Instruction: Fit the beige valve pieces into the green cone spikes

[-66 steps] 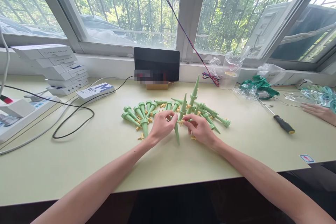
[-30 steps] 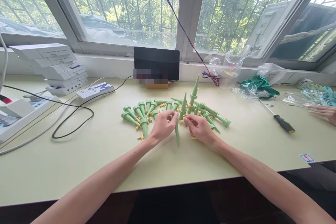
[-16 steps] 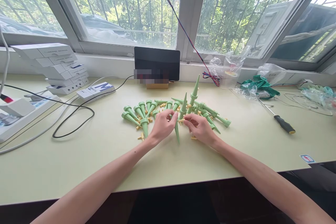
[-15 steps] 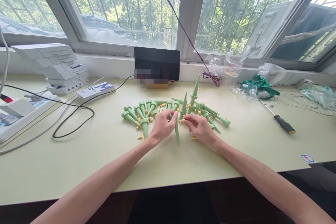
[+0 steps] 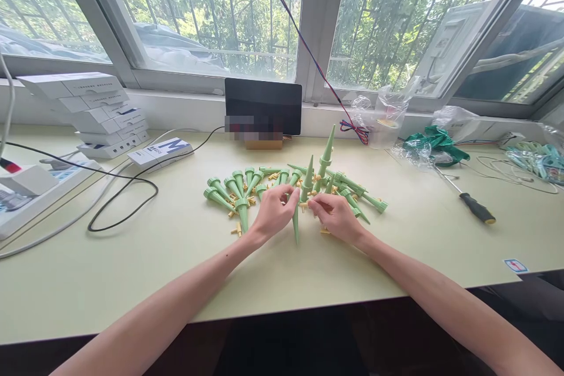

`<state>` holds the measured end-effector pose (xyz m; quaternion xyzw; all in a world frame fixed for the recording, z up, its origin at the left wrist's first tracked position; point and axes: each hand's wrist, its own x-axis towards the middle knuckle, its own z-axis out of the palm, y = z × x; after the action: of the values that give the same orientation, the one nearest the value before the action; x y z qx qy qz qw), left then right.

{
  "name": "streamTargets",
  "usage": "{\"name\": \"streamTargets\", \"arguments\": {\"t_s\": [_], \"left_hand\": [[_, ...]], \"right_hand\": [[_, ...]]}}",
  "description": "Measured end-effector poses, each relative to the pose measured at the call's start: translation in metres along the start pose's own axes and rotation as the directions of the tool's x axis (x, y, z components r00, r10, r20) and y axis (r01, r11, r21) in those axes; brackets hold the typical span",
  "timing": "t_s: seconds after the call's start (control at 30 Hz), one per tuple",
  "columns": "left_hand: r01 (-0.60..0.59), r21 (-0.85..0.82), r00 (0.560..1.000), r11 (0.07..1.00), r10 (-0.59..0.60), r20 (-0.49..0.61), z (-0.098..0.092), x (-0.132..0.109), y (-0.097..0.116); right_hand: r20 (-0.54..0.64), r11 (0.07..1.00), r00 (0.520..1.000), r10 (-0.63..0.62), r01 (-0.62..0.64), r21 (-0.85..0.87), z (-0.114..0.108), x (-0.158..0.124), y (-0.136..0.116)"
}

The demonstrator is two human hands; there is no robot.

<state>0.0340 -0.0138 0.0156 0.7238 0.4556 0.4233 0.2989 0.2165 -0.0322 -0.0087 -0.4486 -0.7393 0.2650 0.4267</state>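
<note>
My left hand (image 5: 277, 210) is closed on a green plant watering spike (image 5: 296, 228), its tip pointing down toward the table and its top hidden by my fingers. Just to the right, my right hand (image 5: 338, 215) pinches a small yellow valve (image 5: 304, 205) near the spike's side. Whether the two parts touch I cannot tell. Behind my hands stand two upright spikes, a tall one (image 5: 329, 147) and a shorter one (image 5: 310, 171). Several more green spikes (image 5: 240, 205) with yellow valves lie in a spread pile to the left, behind and to the right.
A dark screen (image 5: 264, 107) stands by the window. White boxes (image 5: 101, 108) and a power strip (image 5: 48, 188) with cables are at left. To the right lie a screwdriver (image 5: 476, 207), a green plastic bag (image 5: 436, 145) and clear wrapping. The table's front edge runs below my forearms.
The spike in my left hand has tilted slightly, its tip shifting a little left. The yellow valve in my right hand has moved slightly down. Both hands otherwise hold almost still.
</note>
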Motion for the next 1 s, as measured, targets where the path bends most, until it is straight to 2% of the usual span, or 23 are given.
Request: {"name": "streamTargets", "arguments": {"t_s": [0.3,0.63,1.0], "left_hand": [[0.017,-0.058,1.0,0.998,-0.015,0.027,0.0002,0.0009,-0.0007],[0.132,-0.175,0.99,0.976,-0.123,0.062,0.0001,0.0008,0.0],[0.158,-0.193,0.987,0.968,-0.148,0.068,-0.0006,0.0016,0.0005]], "right_hand": [[-0.008,1.0,1.0,-0.016,0.016,0.012,-0.0012,-0.0006,-0.002],[-0.042,0.996,0.999,-0.02,0.024,0.082,-0.0012,-0.0024,-0.0078],[-0.059,0.994,0.998,-0.028,0.034,0.1,-0.0011,-0.0017,-0.0068]]}}
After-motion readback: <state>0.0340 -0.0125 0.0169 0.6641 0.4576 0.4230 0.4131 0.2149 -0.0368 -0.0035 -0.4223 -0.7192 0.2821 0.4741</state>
